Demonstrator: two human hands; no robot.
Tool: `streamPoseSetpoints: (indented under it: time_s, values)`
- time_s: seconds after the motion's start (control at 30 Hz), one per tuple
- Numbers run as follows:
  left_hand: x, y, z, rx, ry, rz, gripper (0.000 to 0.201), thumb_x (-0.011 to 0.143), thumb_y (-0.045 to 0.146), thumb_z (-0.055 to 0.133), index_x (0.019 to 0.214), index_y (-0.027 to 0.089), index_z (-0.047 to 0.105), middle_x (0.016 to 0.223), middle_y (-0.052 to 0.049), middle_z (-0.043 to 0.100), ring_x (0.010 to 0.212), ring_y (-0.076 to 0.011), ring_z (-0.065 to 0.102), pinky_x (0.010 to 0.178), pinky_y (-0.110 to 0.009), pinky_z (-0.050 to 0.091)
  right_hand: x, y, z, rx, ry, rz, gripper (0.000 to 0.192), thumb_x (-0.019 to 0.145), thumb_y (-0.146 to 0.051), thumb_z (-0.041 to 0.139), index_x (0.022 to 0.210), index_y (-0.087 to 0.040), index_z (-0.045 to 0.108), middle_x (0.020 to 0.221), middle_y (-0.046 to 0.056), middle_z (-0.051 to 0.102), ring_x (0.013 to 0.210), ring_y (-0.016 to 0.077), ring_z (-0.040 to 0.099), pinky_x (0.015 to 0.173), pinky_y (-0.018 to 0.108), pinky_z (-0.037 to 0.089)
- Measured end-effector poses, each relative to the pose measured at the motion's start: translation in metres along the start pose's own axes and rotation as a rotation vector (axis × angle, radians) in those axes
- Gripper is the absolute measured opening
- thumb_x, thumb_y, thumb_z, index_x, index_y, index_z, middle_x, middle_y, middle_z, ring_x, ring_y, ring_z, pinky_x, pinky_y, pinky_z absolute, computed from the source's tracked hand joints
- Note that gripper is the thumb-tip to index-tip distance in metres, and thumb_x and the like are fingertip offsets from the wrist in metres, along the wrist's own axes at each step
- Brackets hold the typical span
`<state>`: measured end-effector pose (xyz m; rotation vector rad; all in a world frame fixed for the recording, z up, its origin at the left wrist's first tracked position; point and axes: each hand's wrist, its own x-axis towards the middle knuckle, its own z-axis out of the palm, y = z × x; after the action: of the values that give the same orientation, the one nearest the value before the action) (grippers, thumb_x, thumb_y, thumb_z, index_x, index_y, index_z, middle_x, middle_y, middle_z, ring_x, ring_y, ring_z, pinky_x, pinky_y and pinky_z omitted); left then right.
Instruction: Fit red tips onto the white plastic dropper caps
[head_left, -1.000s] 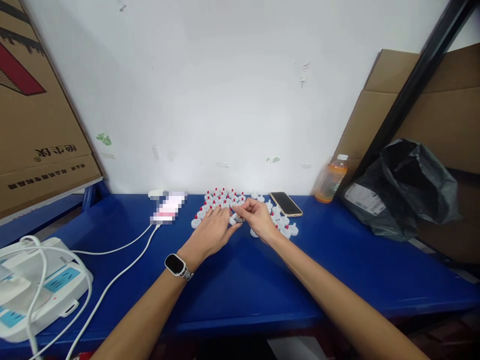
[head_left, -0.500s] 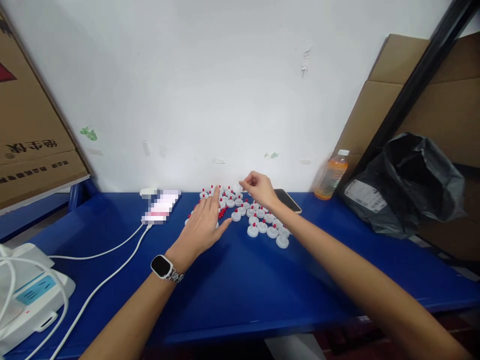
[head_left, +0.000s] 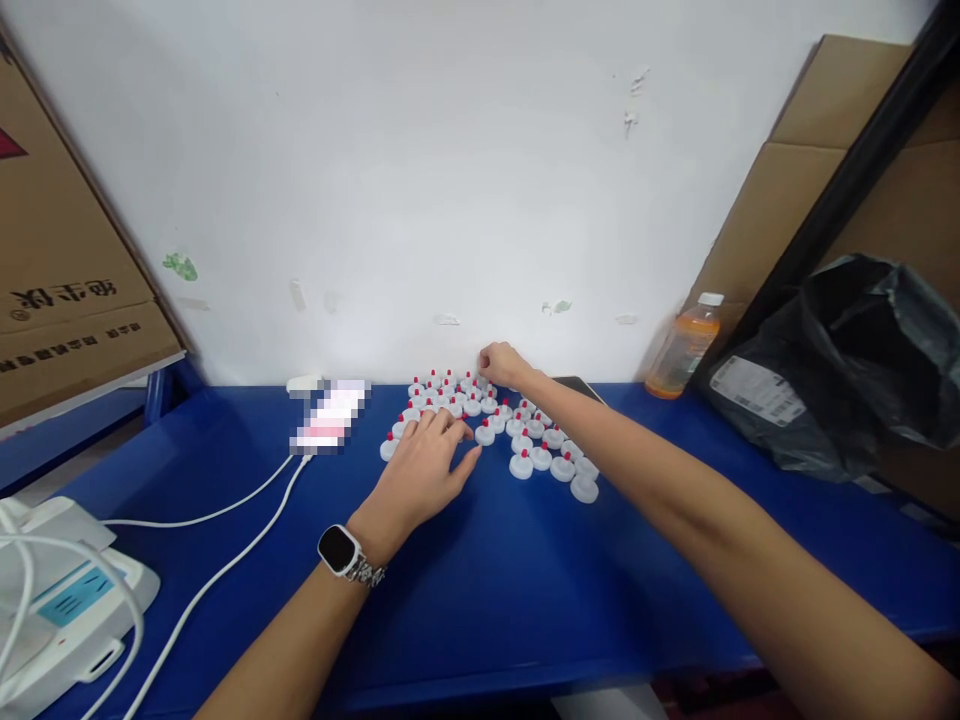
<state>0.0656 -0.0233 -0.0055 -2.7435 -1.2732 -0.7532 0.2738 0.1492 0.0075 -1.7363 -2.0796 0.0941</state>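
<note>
Several round white plastic caps [head_left: 521,466] stand in a cluster, most with a small red tip [head_left: 567,457] on top. One cap [head_left: 585,488] at the front right shows no red tip. My left hand [head_left: 427,462], with a watch [head_left: 339,550] on the wrist, is over the front left of the cluster. Its fingers are bent downward and its thumb is spread apart; nothing shows in it. My right hand [head_left: 504,365] is at the back of the cluster by the wall, fingers closed and pointing down. What they hold, if anything, is hidden.
A dark phone [head_left: 579,386] lies partly behind my right forearm. An orange drink bottle [head_left: 681,345] and a black plastic bag [head_left: 847,370] are to the right. A blurred-screen phone [head_left: 330,415], white cables [head_left: 217,570] and a power strip [head_left: 82,600] occupy the left. Cardboard boxes [head_left: 67,250] flank the table.
My right hand has turned from a raised pinch to fingers pointing down among the back caps. My left hand has drawn back slightly and bent its fingers. The view has shifted a little.
</note>
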Motion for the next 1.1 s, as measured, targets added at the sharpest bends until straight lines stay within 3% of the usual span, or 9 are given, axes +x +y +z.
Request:
streamPoseSetpoints:
  time_s: [0.13, 0.3, 0.43, 0.57, 0.7, 0.83, 0.93, 1.0, 1.1]
  values:
    - [-0.001, -0.001, 0.0, 0.003, -0.014, -0.018, 0.024, 0.098, 0.04, 0.045, 0.101, 0.022, 0.062, 0.107, -0.007, 0.06, 0.104, -0.0257, 0.053, 0.093, -0.044, 0.043, -0.005, 0.001, -0.004, 0.024, -0.015, 0.015, 0.018, 0.079, -0.015, 0.062, 0.086, -0.014, 0.078, 0.081, 0.008, 0.075, 0.076, 0.0153, 0.066, 0.073, 0.022, 0.047]
    - [0.003, -0.004, 0.001, 0.06, -0.036, 0.003, 0.041, 0.105, 0.036, 0.026, 0.098, 0.021, 0.063, 0.103, -0.008, 0.06, 0.1, -0.0253, 0.053, 0.091, -0.045, 0.042, -0.028, 0.023, -0.027, 0.011, 0.068, 0.075, 0.028, 0.089, -0.028, 0.055, 0.105, -0.017, 0.075, 0.096, 0.008, 0.076, 0.089, 0.0173, 0.067, 0.083, 0.024, 0.046]
    - [0.018, 0.007, -0.001, 0.081, -0.014, 0.048, 0.048, 0.105, 0.038, 0.022, 0.093, 0.019, 0.065, 0.099, -0.008, 0.06, 0.096, -0.0249, 0.052, 0.088, -0.044, 0.042, -0.05, 0.047, -0.032, -0.057, 0.082, 0.167, 0.024, 0.085, -0.029, 0.06, 0.097, -0.017, 0.076, 0.097, 0.011, 0.075, 0.092, 0.0213, 0.067, 0.084, 0.029, 0.046]
    - [0.036, 0.019, -0.001, 0.062, 0.015, 0.048, 0.054, 0.105, 0.041, 0.022, 0.082, 0.018, 0.065, 0.099, -0.009, 0.059, 0.097, -0.0247, 0.053, 0.088, -0.044, 0.042, -0.054, 0.051, -0.022, -0.07, 0.084, 0.189, 0.019, 0.082, -0.031, 0.064, 0.09, -0.018, 0.075, 0.092, 0.01, 0.075, 0.095, 0.0235, 0.065, 0.089, 0.034, 0.043]
    - [0.04, 0.013, 0.007, -0.016, 0.074, -0.005, 0.04, 0.103, 0.04, 0.034, 0.092, 0.019, 0.066, 0.103, -0.008, 0.059, 0.099, -0.025, 0.054, 0.09, -0.044, 0.044, -0.054, 0.041, -0.021, -0.017, 0.124, 0.17, 0.015, 0.084, -0.027, 0.061, 0.086, -0.018, 0.073, 0.086, 0.007, 0.074, 0.09, 0.0214, 0.065, 0.089, 0.034, 0.042]
    - [0.034, -0.001, 0.012, -0.099, 0.159, -0.017, 0.027, 0.099, 0.039, 0.044, 0.107, 0.021, 0.063, 0.11, -0.008, 0.059, 0.108, -0.0261, 0.053, 0.095, -0.044, 0.044, -0.08, 0.021, -0.031, 0.092, 0.224, 0.104, 0.018, 0.088, -0.03, 0.057, 0.092, -0.02, 0.071, 0.088, 0.003, 0.073, 0.084, 0.0171, 0.063, 0.082, 0.029, 0.043]
    - [0.03, -0.006, 0.011, -0.115, 0.202, -0.002, 0.037, 0.097, 0.042, 0.048, 0.126, 0.019, 0.054, 0.126, -0.01, 0.057, 0.119, -0.0278, 0.049, 0.102, -0.044, 0.042, -0.114, -0.008, -0.033, 0.438, 0.314, -0.009, 0.019, 0.086, -0.035, 0.06, 0.087, -0.018, 0.07, 0.08, 0.002, 0.071, 0.071, 0.0154, 0.061, 0.069, 0.027, 0.044]
    - [0.027, -0.006, 0.009, -0.105, 0.176, -0.021, 0.046, 0.096, 0.045, 0.049, 0.134, 0.018, 0.047, 0.132, -0.012, 0.056, 0.123, -0.0296, 0.048, 0.103, -0.046, 0.041, -0.133, -0.028, -0.031, 0.624, 0.276, -0.091, 0.023, 0.086, -0.038, 0.061, 0.086, -0.018, 0.069, 0.079, 0.002, 0.071, 0.07, 0.0146, 0.06, 0.066, 0.025, 0.044]
    - [0.02, -0.009, 0.003, -0.097, 0.068, -0.083, 0.042, 0.099, 0.045, 0.041, 0.132, 0.02, 0.049, 0.125, -0.011, 0.062, 0.116, -0.0304, 0.054, 0.097, -0.048, 0.043, -0.145, -0.047, -0.026, 0.711, 0.193, -0.129, 0.03, 0.09, -0.042, 0.055, 0.085, -0.017, 0.07, 0.078, 0.003, 0.072, 0.068, 0.0148, 0.06, 0.064, 0.025, 0.044]
